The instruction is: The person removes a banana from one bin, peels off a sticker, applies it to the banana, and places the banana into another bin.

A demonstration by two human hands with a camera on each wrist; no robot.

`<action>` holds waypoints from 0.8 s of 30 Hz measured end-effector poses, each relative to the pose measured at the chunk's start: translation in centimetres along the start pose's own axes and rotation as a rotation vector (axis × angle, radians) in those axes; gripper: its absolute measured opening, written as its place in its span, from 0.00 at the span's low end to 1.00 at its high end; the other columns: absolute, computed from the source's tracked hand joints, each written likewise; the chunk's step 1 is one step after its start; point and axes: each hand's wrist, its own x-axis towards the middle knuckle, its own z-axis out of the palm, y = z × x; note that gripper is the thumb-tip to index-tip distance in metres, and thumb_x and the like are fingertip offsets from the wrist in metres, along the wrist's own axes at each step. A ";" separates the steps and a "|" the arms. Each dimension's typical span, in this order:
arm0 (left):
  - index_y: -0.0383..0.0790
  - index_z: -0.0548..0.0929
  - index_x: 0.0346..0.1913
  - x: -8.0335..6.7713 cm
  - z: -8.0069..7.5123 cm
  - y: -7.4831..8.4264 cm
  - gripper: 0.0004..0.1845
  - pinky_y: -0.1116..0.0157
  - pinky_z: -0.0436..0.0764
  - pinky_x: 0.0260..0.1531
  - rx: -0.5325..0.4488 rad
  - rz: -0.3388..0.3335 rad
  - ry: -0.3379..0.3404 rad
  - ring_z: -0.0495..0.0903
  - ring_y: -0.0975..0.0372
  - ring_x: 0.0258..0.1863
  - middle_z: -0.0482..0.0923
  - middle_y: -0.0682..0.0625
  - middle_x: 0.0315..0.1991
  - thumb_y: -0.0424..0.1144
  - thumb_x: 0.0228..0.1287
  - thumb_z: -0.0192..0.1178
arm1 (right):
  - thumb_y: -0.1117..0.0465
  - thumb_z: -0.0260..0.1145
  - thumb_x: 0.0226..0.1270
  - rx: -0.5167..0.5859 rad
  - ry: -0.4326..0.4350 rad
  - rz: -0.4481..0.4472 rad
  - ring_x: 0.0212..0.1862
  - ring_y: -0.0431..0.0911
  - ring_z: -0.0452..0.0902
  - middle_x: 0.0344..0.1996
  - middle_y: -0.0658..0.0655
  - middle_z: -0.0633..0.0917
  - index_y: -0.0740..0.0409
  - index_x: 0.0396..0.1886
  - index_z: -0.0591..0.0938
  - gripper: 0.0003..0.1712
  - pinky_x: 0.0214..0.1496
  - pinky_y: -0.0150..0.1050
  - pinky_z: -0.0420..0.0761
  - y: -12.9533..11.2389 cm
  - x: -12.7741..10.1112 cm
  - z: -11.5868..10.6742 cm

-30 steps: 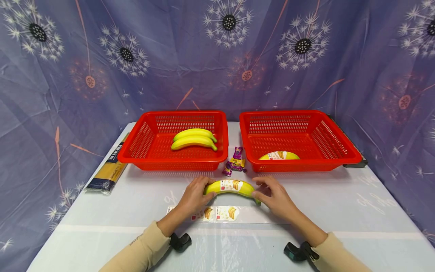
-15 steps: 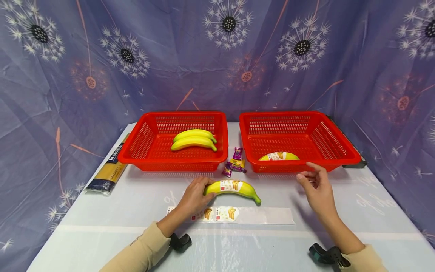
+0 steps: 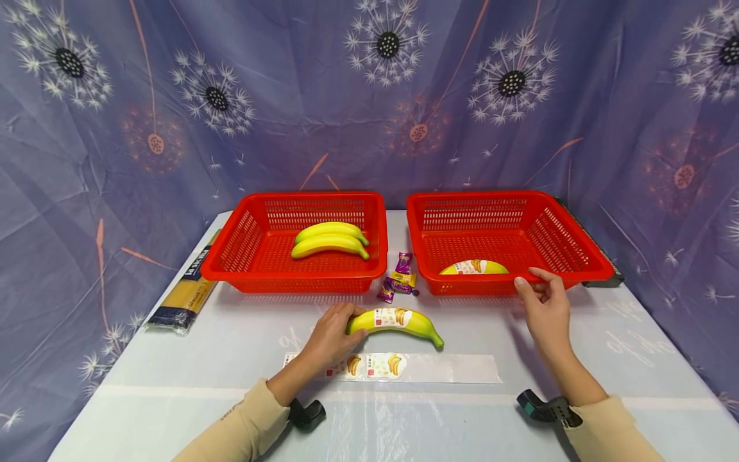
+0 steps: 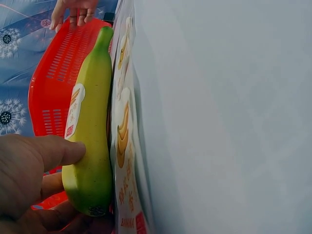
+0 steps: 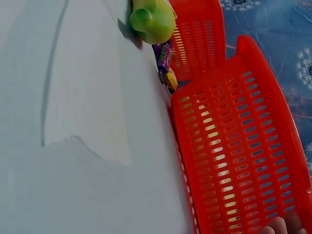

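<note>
A yellow-green banana (image 3: 398,319) with a white sticker lies on the table, its stem pointing right. My left hand (image 3: 336,333) holds its left end, and in the left wrist view the thumb presses its side while the other fingers (image 4: 51,187) pass around behind. At the front wall of the right red basket (image 3: 462,283), my right hand (image 3: 545,308) grips the rim, thumb in front and index finger over the top. The right wrist view shows only a few fingertips (image 5: 278,225) against that wall. Inside this basket lies another stickered banana (image 3: 476,267).
Two bananas without stickers (image 3: 329,244) lie in the left red basket (image 3: 288,283). Several wrapped candies (image 3: 402,278) sit between the baskets. A strip of banana stickers (image 3: 450,367) lies nearest me. A spaghetti pack (image 3: 185,289) rests at the left edge, and a patterned curtain (image 3: 369,96) hangs behind.
My right hand has left the stem end of the banana and moved right and away from me to the right basket's front rim. The left hand has stayed on the banana.
</note>
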 end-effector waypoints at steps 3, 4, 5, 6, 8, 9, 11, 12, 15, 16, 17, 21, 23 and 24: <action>0.43 0.80 0.45 -0.1 0.0 0.0 0.16 0.60 0.74 0.44 0.001 0.000 -0.001 0.74 0.60 0.41 0.79 0.50 0.41 0.38 0.52 0.67 | 0.58 0.66 0.61 0.001 0.027 0.015 0.29 0.34 0.70 0.27 0.38 0.76 0.56 0.54 0.75 0.21 0.30 0.20 0.70 0.1 0.2 0.3; 0.43 0.80 0.45 -0.1 -0.1 0.0 0.15 0.60 0.74 0.43 0.005 0.002 0.000 0.74 0.60 0.40 0.79 0.51 0.41 0.38 0.53 0.67 | 0.58 0.66 0.61 0.008 0.033 0.019 0.29 0.35 0.69 0.27 0.38 0.76 0.56 0.53 0.75 0.21 0.29 0.20 0.70 0.0 0.2 0.4; 0.43 0.80 0.45 -0.1 -0.1 0.0 0.15 0.60 0.74 0.43 0.005 0.003 -0.002 0.74 0.60 0.40 0.79 0.50 0.41 0.38 0.53 0.67 | 0.59 0.67 0.60 0.014 0.037 0.027 0.29 0.35 0.69 0.27 0.38 0.75 0.56 0.53 0.76 0.21 0.30 0.20 0.70 0.0 0.3 0.4; 0.43 0.80 0.45 -0.2 -0.1 0.0 0.15 0.60 0.74 0.43 0.009 0.007 0.000 0.74 0.60 0.40 0.79 0.51 0.41 0.38 0.53 0.67 | 0.59 0.67 0.60 0.023 0.040 0.031 0.28 0.35 0.68 0.26 0.38 0.75 0.57 0.53 0.76 0.21 0.29 0.21 0.69 -0.2 0.3 0.5; 0.44 0.80 0.45 -0.2 -0.1 0.1 0.15 0.61 0.74 0.43 -0.001 -0.005 -0.004 0.74 0.61 0.41 0.79 0.51 0.41 0.39 0.53 0.67 | 0.61 0.67 0.60 0.038 0.043 0.030 0.27 0.35 0.67 0.25 0.38 0.75 0.59 0.52 0.76 0.21 0.29 0.21 0.68 -0.9 0.1 0.5; 0.44 0.80 0.45 -0.2 -0.2 0.1 0.15 0.61 0.74 0.43 -0.004 -0.008 -0.004 0.74 0.61 0.41 0.79 0.51 0.41 0.39 0.53 0.67 | 0.61 0.67 0.59 0.041 0.044 0.029 0.27 0.35 0.67 0.25 0.38 0.75 0.61 0.52 0.76 0.21 0.28 0.21 0.68 -1.2 0.0 0.5; 0.44 0.81 0.44 -0.2 -0.2 0.2 0.15 0.61 0.74 0.43 -0.011 -0.016 -0.008 0.74 0.61 0.41 0.79 0.51 0.41 0.38 0.53 0.67 | 0.62 0.67 0.59 0.041 0.044 0.027 0.26 0.35 0.66 0.24 0.39 0.74 0.63 0.52 0.75 0.21 0.28 0.22 0.68 -1.8 -0.2 0.6; 0.44 0.81 0.44 -0.2 -0.3 0.2 0.14 0.61 0.74 0.43 -0.010 -0.023 -0.012 0.74 0.61 0.41 0.80 0.52 0.41 0.38 0.53 0.67 | 0.62 0.67 0.59 0.041 0.042 0.027 0.26 0.36 0.66 0.24 0.39 0.74 0.64 0.51 0.75 0.21 0.27 0.22 0.67 -2.1 -0.3 0.6; 0.44 0.81 0.45 -0.3 -0.7 0.3 0.15 0.59 0.75 0.45 -0.016 -0.043 -0.029 0.76 0.61 0.43 0.80 0.51 0.42 0.38 0.53 0.67 | 0.61 0.66 0.60 0.037 0.036 0.031 0.25 0.36 0.66 0.23 0.39 0.74 0.62 0.52 0.75 0.21 0.26 0.22 0.68 -1.5 -0.1 0.6; 0.44 0.81 0.45 -0.3 -0.8 0.3 0.15 0.59 0.75 0.45 -0.013 -0.046 -0.035 0.76 0.61 0.42 0.81 0.51 0.43 0.38 0.53 0.67 | 0.61 0.67 0.60 0.033 0.039 0.030 0.26 0.37 0.66 0.23 0.40 0.74 0.60 0.51 0.76 0.20 0.26 0.23 0.68 -1.0 0.0 0.7; 0.44 0.82 0.45 -0.4 -1.0 0.3 0.15 0.59 0.75 0.46 -0.019 -0.055 -0.044 0.76 0.60 0.43 0.81 0.51 0.43 0.38 0.53 0.67 | 0.60 0.67 0.59 0.027 0.041 0.025 0.26 0.37 0.67 0.23 0.40 0.74 0.59 0.51 0.76 0.20 0.26 0.23 0.68 -0.5 0.2 0.7; 0.43 0.83 0.46 -0.4 -2.5 0.9 0.15 0.61 0.77 0.41 -0.060 -0.067 -0.075 0.78 0.61 0.38 0.82 0.51 0.40 0.37 0.52 0.67 | 0.57 0.68 0.59 0.006 0.051 0.003 0.26 0.37 0.67 0.23 0.40 0.74 0.55 0.50 0.76 0.19 0.26 0.24 0.68 0.8 0.6 0.8; 0.42 0.82 0.46 -0.2 -3.4 1.6 0.16 0.62 0.79 0.39 -0.104 -0.062 -0.087 0.78 0.62 0.37 0.82 0.51 0.40 0.36 0.53 0.67 | 0.56 0.68 0.59 -0.005 0.055 -0.004 0.26 0.38 0.67 0.23 0.40 0.74 0.55 0.50 0.77 0.19 0.26 0.24 0.68 0.8 0.6 0.8; 0.42 0.82 0.47 0.1 -3.8 1.9 0.16 0.62 0.80 0.38 -0.127 -0.051 -0.090 0.78 0.62 0.36 0.82 0.51 0.39 0.36 0.53 0.66 | 0.56 0.68 0.59 -0.006 0.055 -0.006 0.26 0.38 0.67 0.23 0.40 0.74 0.54 0.49 0.76 0.19 0.26 0.24 0.68 0.8 0.6 0.7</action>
